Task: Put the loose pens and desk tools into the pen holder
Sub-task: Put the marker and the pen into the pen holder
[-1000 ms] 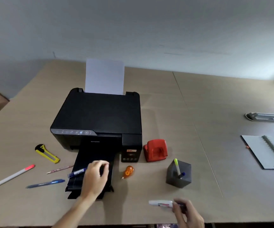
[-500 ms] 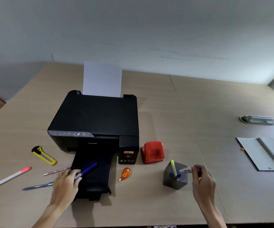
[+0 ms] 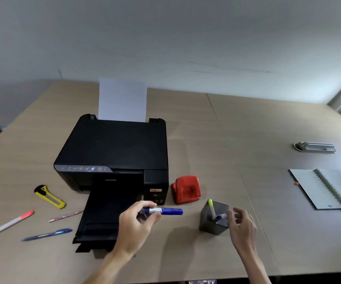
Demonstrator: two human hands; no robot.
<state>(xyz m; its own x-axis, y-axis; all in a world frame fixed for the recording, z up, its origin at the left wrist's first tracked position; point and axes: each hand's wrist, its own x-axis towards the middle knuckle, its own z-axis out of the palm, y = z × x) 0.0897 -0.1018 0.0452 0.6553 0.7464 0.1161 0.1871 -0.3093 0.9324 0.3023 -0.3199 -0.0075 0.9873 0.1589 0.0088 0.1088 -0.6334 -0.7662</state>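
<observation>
**At the near edge of the desk: blue marker up, holder waiting**

Low in the centre of the frame, the left hand (image 3: 133, 224) has its grip pinched on a blue marker (image 3: 164, 211), thumb and fingertips closed on the near end, the marker level and pointing right. To its right, the right hand (image 3: 242, 226) sits just beside the pen holder (image 3: 213, 219), fingers spread and loosely curled, grip holding nothing. The holder, a dark square cup, carries a yellow-tipped highlighter (image 3: 211, 209) standing tilted and a second pen (image 3: 220, 217) with a blue end low inside.

Over at lower left, loose on the desk (image 3: 186, 255): a blue pen (image 3: 47, 234), a white pen with a pink cap (image 3: 7, 224), a thin pencil (image 3: 66, 216), and a yellow utility knife (image 3: 49, 196) a little farther back.

Middle of the frame, a red hole punch (image 3: 186, 189) stands just right of the black printer (image 3: 114, 152), whose output tray reaches toward the left hand. A white sheet (image 3: 122, 99) rises from the printer's back.

Right edge: an open spiral notebook (image 3: 327, 188), and beyond it a grey stapler-like tool (image 3: 315, 147).
</observation>
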